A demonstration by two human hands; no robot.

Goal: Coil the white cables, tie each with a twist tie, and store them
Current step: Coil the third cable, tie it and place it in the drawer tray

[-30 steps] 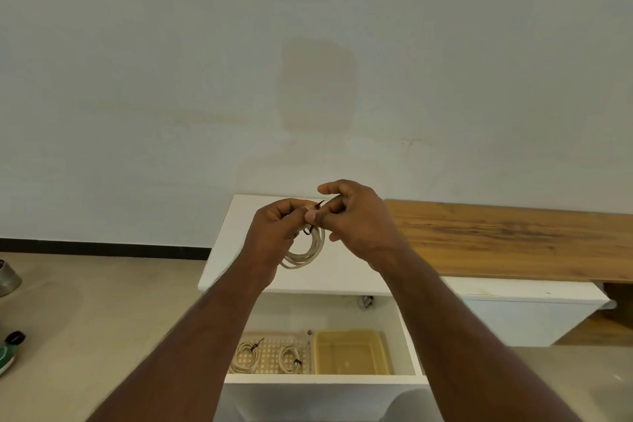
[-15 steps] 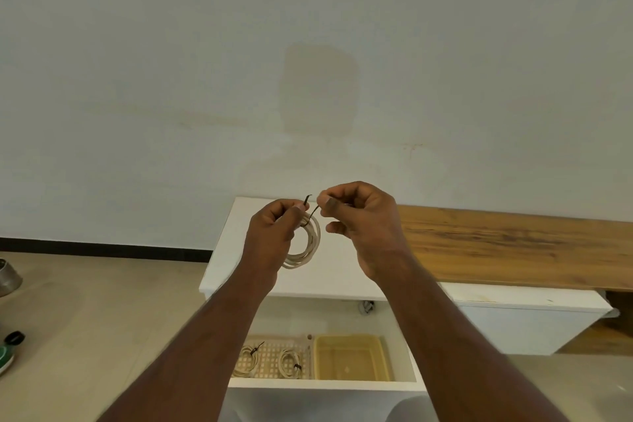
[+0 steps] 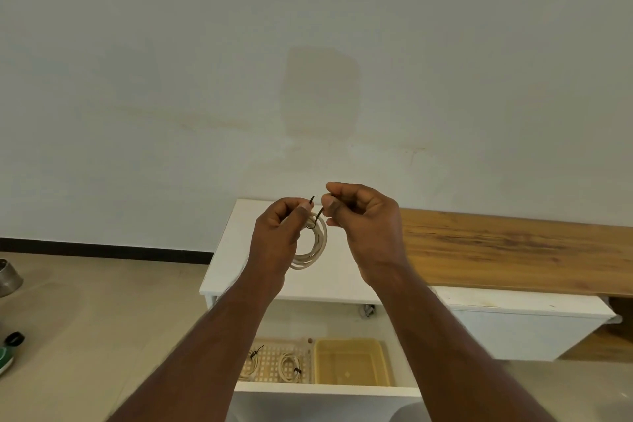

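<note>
My left hand [image 3: 279, 236] grips a coiled white cable [image 3: 315, 250] at its top, held in the air above the white cabinet top [image 3: 233, 267]. A thin black twist tie [image 3: 317, 211] passes around the coil. My left thumb pins one end of the tie and my right hand [image 3: 363, 219] pinches the other end between thumb and forefinger. Below, in the open drawer [image 3: 325, 390], two coiled white cables [image 3: 289, 367] with black ties lie in a perforated beige tray [image 3: 270, 358].
A yellow plastic bin [image 3: 349, 365] sits in the drawer right of the perforated tray. A wooden plank [image 3: 513, 250] lies across the cabinet to the right. On the floor at the left are a metal pot [image 3: 8, 279] and a green bottle [image 3: 8, 351].
My hands have moved slightly apart. The right hand went from covering the coil to pinching one tie end out to the right, so both tie ends now show above the coil.
</note>
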